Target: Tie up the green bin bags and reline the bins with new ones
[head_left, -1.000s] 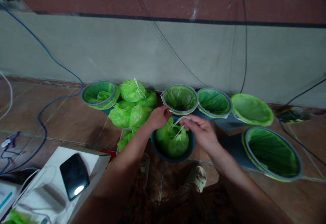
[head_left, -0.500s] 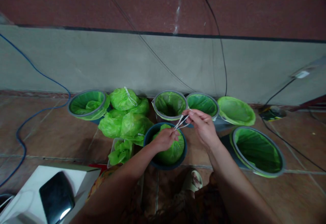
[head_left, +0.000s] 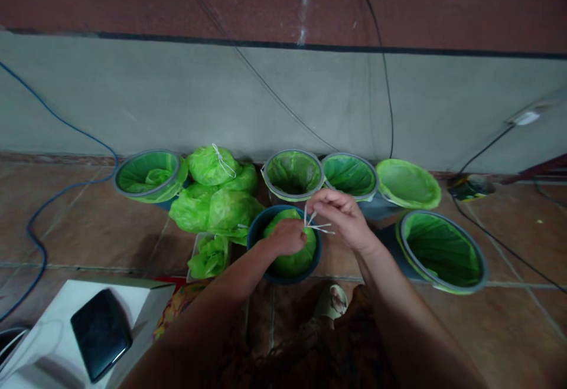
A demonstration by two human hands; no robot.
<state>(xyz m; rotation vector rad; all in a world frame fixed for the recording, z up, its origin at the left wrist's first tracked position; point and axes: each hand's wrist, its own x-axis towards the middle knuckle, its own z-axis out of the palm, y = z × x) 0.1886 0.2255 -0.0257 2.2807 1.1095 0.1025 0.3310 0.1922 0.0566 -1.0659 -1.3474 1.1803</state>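
A full green plastic bag sits inside a dark blue bucket on the floor in front of me. My left hand is closed over the bag's top, pinching the base of its white drawstring. Loops and loose ends of the string stick out to the right of those fingers. Slightly higher and to the right, my right hand has its fingertips pinched on an upper loop of the same string. The bag's neck is hidden behind my left hand.
Green-lined bins stand along the grey wall, with another lined bin at right. Several tied green bags are piled left, by a small tub of green bags. A phone lies on a white box.
My right hand has moved slightly left, closer to my left hand. The string, stretched between both hands before, now shows slack loops with ends pointing right. The view has shifted slightly.
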